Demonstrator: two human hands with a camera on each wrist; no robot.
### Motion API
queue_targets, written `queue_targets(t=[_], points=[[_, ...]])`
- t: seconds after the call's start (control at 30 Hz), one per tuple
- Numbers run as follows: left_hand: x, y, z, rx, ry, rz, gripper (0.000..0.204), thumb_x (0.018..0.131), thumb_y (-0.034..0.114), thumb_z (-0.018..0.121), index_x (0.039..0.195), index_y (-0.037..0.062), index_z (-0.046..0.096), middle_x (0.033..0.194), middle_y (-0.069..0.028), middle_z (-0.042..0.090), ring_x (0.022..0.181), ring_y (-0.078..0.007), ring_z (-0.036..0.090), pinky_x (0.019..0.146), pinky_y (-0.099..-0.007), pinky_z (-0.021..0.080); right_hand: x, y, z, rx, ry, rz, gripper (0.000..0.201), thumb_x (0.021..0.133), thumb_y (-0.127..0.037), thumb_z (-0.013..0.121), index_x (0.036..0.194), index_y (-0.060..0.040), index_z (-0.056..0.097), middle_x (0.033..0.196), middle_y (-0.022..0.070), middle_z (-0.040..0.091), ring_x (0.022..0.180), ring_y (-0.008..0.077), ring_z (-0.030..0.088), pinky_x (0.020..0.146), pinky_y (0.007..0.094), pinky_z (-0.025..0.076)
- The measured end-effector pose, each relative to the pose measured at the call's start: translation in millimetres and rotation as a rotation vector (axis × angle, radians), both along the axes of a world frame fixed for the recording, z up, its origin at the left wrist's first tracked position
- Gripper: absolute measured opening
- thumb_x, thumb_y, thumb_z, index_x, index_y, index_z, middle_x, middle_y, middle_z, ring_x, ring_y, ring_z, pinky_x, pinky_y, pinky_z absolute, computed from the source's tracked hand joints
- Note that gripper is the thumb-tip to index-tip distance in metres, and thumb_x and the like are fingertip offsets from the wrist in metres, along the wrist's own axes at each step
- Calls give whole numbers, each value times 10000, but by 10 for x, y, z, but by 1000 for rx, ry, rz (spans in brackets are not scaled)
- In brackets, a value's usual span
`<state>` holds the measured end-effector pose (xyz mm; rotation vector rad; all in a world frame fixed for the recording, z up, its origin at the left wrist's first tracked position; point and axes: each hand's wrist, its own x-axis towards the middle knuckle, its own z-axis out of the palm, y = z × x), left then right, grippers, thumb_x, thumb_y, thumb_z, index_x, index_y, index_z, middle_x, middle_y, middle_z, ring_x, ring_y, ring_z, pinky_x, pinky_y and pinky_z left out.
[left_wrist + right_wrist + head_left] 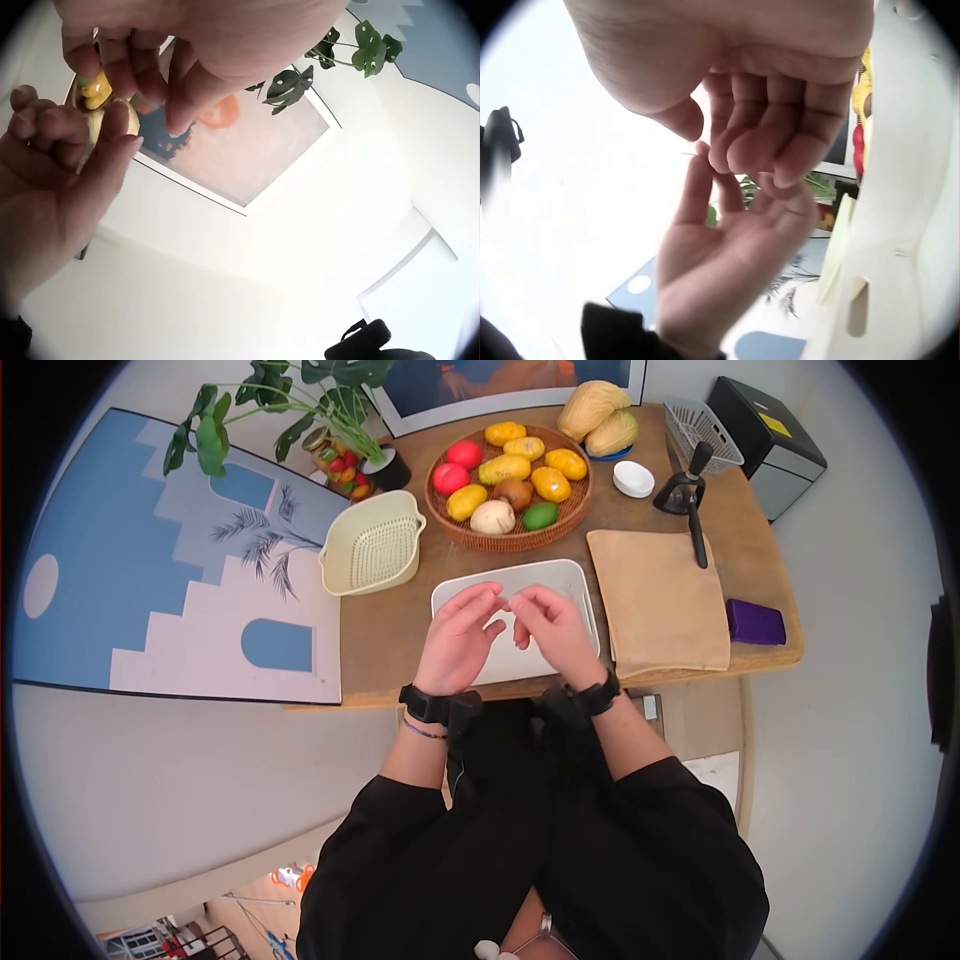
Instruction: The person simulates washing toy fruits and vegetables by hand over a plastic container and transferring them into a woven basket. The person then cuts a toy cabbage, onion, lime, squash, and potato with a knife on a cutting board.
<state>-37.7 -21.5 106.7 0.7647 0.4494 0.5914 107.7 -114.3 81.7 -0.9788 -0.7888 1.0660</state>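
Both bare hands are raised over a white tray (515, 660), fingertips close together in the head view. My left hand (458, 638) has loosely bent fingers, and its thumb stands apart from them. Facing it, my right hand (557, 632) has bent fingers, with a gap between thumb and index fingertip in the right wrist view. A very thin dark line, like a hair or thread, shows at the left fingertips (703, 150) there; I cannot tell whether it is held. No larger object shows between the hands. Both wrists wear black straps.
A round wicker basket (480, 538) of fruit stands behind the tray. To the left are a pale yellow colander (345, 575) and a potted plant (385, 467). A brown cloth (655, 600), a black-handled tool (697, 520), a white bowl (633, 479) and a purple block (756, 622) lie rightward.
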Motion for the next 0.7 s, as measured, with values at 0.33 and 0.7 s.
queue_targets(t=[0.33, 0.7], points=[[-144, -112, 66, 62, 49, -1, 231, 1010, 162, 630, 1187, 34, 706, 1177, -58, 699, 1125, -176, 614, 1008, -414, 459, -109, -63, 280, 100, -557, -285, 159, 927, -55, 682, 1078, -13, 710, 909, 84, 732, 736, 126, 682, 659, 255, 544], [-271, -139, 29, 199, 251, 22, 202, 1001, 124, 630, 1143, 28, 736, 1137, -41, 718, 1047, -129, 634, 936, -342, 500, -121, -128, 211, 98, -831, -242, 149, 924, -32, 653, 1055, -14, 721, 917, 117, 713, 729, 220, 688, 651, 304, 549]])
